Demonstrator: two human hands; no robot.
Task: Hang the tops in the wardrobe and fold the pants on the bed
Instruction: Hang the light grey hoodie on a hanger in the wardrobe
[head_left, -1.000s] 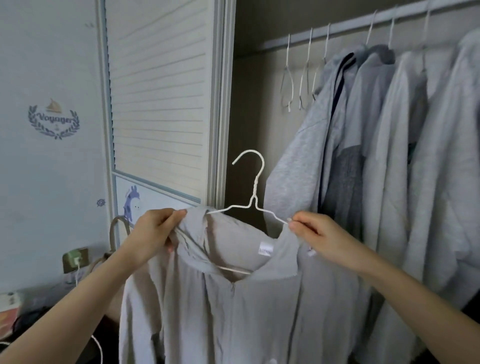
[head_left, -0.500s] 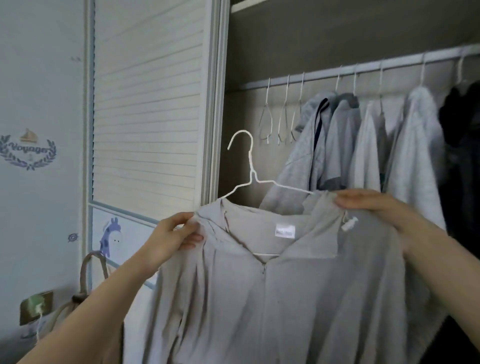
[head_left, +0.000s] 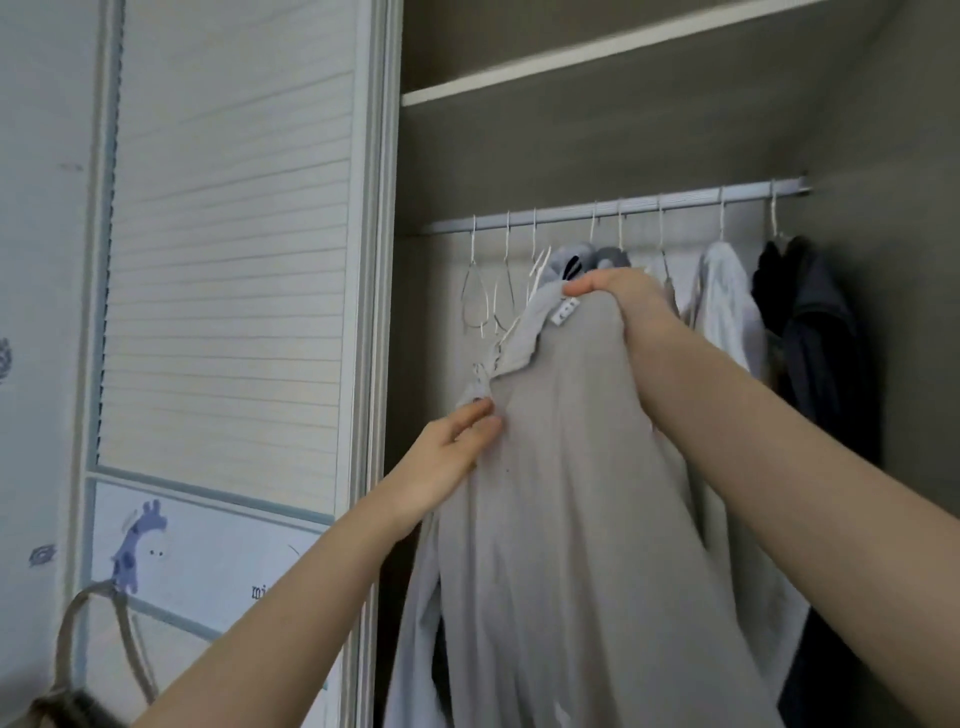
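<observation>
both hands (head_left: 452, 452) (head_left: 618, 296) have lifted the grey top (head_left: 561, 493) toward the rail (head_left: 623, 208), fingers gripping cloth; its hidden hook may miss.

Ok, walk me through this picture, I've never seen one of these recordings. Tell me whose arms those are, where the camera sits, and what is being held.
There is no machine here. The camera is worn on a person's head, so the two bare arms reaching forward are that person's own, seen from above and behind.

The left hand pinches the front edge of a light grey top. The right hand grips the same top at its collar, lifted toward the wardrobe rail. A white wire hanger pokes out of the collar; its hook does not look to be on the rail yet.

On the rail hang a few empty hangers, pale tops and a dark garment. At left is the slatted wardrobe door.
</observation>
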